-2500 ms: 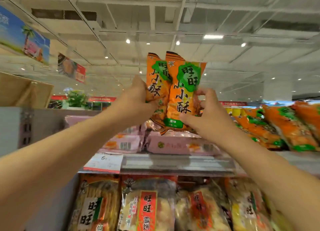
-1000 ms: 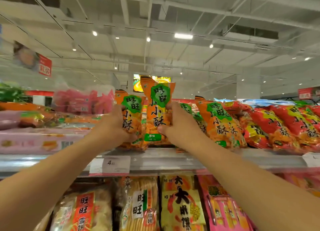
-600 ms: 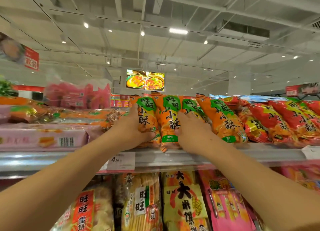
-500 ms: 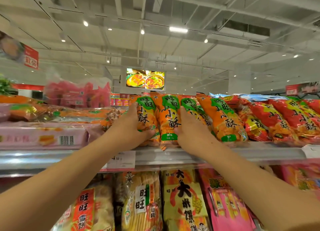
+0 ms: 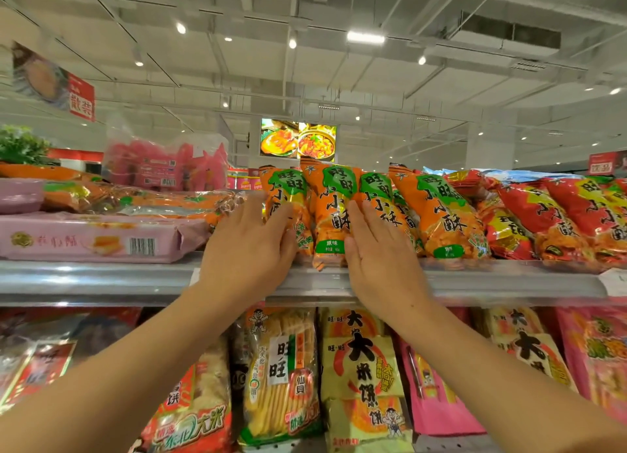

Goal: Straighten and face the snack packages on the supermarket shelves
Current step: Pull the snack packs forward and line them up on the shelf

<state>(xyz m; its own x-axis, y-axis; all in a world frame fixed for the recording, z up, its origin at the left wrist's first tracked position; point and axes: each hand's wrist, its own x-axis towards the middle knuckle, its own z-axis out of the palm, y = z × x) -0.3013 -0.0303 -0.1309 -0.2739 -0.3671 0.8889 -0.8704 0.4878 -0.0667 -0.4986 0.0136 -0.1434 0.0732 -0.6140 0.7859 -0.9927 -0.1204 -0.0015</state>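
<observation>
standing orange packet [image 5: 330, 215] between both flat hands [image 5: 249, 249]

Your upper metal shelf [image 5: 101, 278] carries upright orange snack packs [image 5: 330, 215] at centre, red packs [image 5: 556, 215] to their right, and a flat pink box [image 5: 95, 237] on the left with orange bags [image 5: 135, 198] lying on top.

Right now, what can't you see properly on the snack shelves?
Head view only:
- price tag: cut off by the right edge.
- orange packs' sides: hidden by the left hand and right hand.
- pink box print: too blurred to read.
- lower-shelf bags: cut off by the bottom edge.
</observation>
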